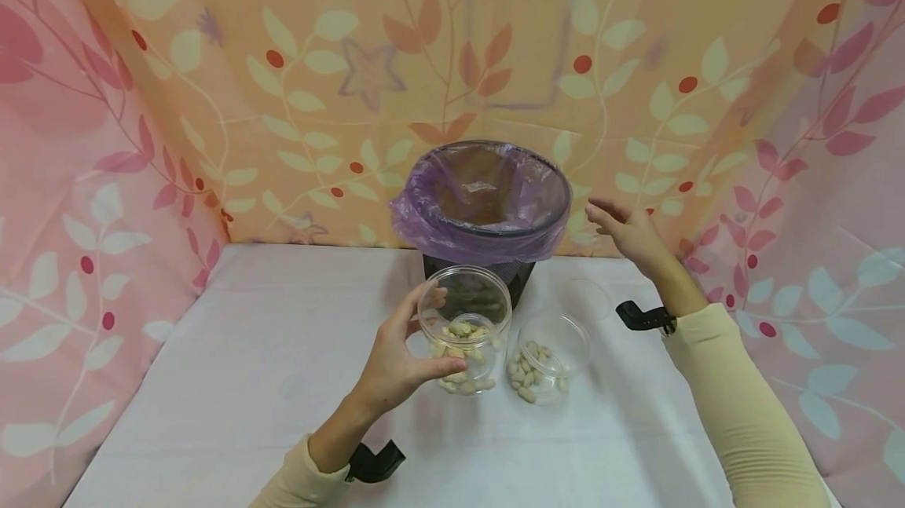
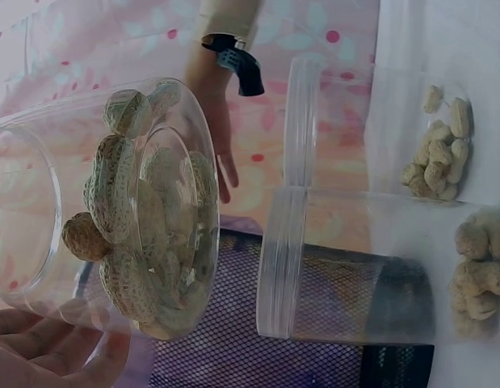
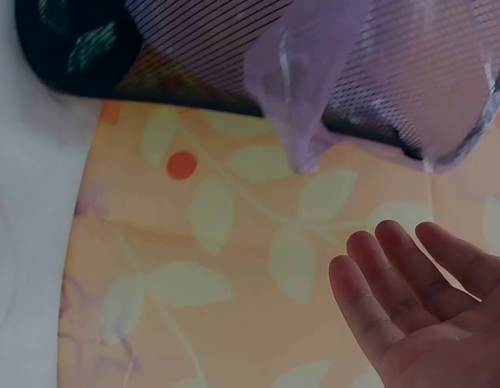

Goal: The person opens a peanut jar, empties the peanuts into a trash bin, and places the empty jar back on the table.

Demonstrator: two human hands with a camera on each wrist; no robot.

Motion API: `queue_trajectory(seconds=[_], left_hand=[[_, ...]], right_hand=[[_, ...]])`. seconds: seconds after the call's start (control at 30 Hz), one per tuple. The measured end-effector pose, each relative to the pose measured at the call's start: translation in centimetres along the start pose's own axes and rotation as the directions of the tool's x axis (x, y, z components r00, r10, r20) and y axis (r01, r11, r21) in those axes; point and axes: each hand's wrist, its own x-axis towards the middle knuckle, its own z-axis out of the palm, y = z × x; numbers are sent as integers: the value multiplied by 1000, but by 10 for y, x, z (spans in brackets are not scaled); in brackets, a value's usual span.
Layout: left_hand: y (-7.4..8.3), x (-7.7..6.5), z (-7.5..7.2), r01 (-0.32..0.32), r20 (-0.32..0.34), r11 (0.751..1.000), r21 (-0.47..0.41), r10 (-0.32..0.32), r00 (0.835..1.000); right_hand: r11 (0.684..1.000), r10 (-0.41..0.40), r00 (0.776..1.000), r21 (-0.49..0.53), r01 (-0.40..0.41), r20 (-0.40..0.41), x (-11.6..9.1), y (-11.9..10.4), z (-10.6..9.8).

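My left hand grips a clear plastic jar, lifted above the table in front of the bin. Peanuts in the shell lie at the bottom of this jar, seen close up in the left wrist view. Two more clear jars stand on the white table, a nearer one and a farther one, each with peanuts at its base. To the right of the bin, my right hand is raised with nothing in it; its fingers are spread and slightly bent, apart from the bin.
A black mesh bin lined with a purple plastic bag stands at the back of the white table. Behind it hangs an orange leaf-patterned cloth, with pink cloth at both sides. A faint clear round outline lies right of the jars.
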Motion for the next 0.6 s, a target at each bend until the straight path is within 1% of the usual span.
queue_trajectory(seconds=[0.1,0.2,0.33,0.4,0.5,0.6], left_hand=[[1,-1,0,0,-2,1000,-1,0,1000],[1,-1,-1,-3,-3,1000,-3,3,1000],[2,-1,-2,-3,-5,1000,1,3,1000],[2,-1,-2,0,-6,1000,4,0,1000],[2,-1,-2,5,-5,1000,11,-5,1000],[2,-2,-3,6,-5,1000,12,-6,1000]], right_hand=[[991,-51,999,122,52,-13,-1,-7,4],[968,-101,994,226,105,-31,-1,-13,6],[937,-120,992,327,126,-37,-2,-20,10],[926,-118,992,357,124,-38,-2,-24,12],[921,-105,994,374,112,-39,-1,-28,13],[926,-82,996,367,90,-38,0,-32,14]])
